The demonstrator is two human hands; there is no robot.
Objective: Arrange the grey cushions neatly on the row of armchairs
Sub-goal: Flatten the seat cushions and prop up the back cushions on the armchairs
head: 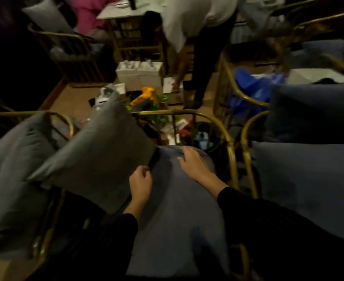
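Two hands (140,182) (193,162) on one seat cushion (177,209), three armchairs (223,134)

Cushions (173,209) on armchairs (231,151), side by side

Motion blur smears the tilted grey cushion (94,151) so its edges and the left hand's (140,181) grip on it cannot be told, the frame's edges cut the neighbouring cushions, and the bending person's (193,27) head is cropped.
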